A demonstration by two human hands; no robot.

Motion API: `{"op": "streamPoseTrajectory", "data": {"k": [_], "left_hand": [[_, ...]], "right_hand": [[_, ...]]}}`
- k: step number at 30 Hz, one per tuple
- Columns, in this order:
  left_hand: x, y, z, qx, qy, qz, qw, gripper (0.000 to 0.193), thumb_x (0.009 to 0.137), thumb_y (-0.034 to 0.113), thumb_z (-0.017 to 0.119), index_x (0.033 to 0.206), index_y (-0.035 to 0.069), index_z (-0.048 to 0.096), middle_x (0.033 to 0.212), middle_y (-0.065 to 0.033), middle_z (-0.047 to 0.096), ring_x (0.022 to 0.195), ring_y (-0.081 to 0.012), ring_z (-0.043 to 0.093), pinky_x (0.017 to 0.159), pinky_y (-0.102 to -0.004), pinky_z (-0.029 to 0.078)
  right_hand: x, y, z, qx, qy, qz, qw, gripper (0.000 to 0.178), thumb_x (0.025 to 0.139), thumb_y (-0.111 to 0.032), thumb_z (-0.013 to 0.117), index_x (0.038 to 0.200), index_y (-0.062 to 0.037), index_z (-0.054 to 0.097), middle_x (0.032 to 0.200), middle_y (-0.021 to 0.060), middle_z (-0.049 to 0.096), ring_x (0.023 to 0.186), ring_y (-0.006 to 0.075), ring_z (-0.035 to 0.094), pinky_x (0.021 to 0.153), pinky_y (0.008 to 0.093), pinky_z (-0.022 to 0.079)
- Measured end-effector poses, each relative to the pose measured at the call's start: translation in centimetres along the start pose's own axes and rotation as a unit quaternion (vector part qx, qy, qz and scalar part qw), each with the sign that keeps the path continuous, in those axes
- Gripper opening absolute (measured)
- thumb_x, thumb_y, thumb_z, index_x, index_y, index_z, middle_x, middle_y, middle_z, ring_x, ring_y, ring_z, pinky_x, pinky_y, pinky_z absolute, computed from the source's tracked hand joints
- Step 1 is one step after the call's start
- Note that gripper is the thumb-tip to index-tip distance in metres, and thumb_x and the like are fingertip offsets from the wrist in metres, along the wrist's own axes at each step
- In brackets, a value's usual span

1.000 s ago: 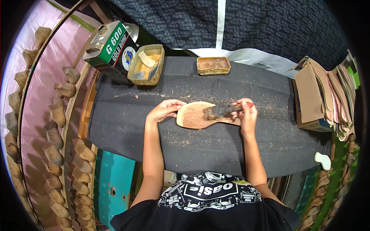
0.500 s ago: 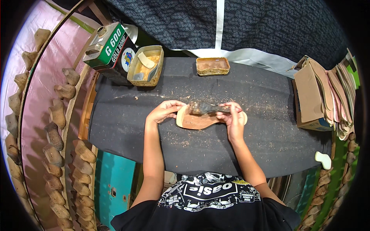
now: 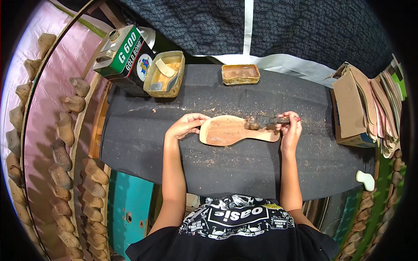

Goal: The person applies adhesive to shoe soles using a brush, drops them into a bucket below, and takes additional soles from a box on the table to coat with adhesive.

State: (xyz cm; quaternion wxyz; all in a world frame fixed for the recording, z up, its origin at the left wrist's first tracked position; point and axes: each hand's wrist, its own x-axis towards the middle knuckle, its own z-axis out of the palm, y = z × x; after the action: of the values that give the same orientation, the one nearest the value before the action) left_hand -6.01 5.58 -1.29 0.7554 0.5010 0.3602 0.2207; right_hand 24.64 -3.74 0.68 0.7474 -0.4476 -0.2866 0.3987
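Your left hand (image 3: 188, 126) is pinching the tan insole (image 3: 224, 131) by its wide end; your right hand (image 3: 290, 129) is gripping a dark-caked brush (image 3: 261, 122) over the insole's waist, contact unclear.

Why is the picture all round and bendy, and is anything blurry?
In the head view, the fisheye lens likely makes the left-side rack look curved, with dark picture corners; also in the head view, the brush in the right hand looks smeary, while the tan piece looks sharper.
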Motion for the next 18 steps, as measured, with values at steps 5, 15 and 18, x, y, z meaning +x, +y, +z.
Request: {"op": "streamPoseTrajectory", "data": {"k": [5,15,18], "left_hand": [[0.1,-0.1,0.0,0.001,-0.007,0.004,1.000,0.023,0.081,0.014,0.051,0.100,0.002,0.053,0.087,-0.0013,0.058,0.073,-0.0047,0.055,0.060,-0.0168,0.046],[0.1,-0.2,-0.2,-0.004,-0.010,-0.003,1.000,0.023,0.081,0.013,0.051,0.101,0.002,0.053,0.087,-0.0012,0.058,0.073,-0.0045,0.055,0.059,-0.0161,0.046],[0.1,-0.1,-0.1,0.006,-0.014,0.002,1.000,0.023,0.081,0.015,0.052,0.101,0.003,0.054,0.087,-0.0001,0.058,0.073,-0.0040,0.054,0.060,-0.0162,0.044]], "right_hand": [[-0.6,-0.4,0.9,0.047,0.023,-0.028,0.998,0.016,0.086,-0.018,0.041,0.086,-0.0034,0.046,0.082,0.0117,0.053,0.061,0.0125,0.050,0.050,0.0224,0.041],[-3.9,3.0,4.8,0.071,-0.119,0.124,0.983,0.021,0.088,-0.022,0.039,0.096,-0.0026,0.044,0.093,0.0135,0.053,0.072,0.0174,0.058,0.065,0.0265,0.050],[-3.2,2.8,4.1,0.074,-0.094,0.126,0.985,0.021,0.087,-0.022,0.041,0.095,-0.0021,0.044,0.089,0.0124,0.054,0.072,0.0174,0.058,0.063,0.0255,0.049]]}}
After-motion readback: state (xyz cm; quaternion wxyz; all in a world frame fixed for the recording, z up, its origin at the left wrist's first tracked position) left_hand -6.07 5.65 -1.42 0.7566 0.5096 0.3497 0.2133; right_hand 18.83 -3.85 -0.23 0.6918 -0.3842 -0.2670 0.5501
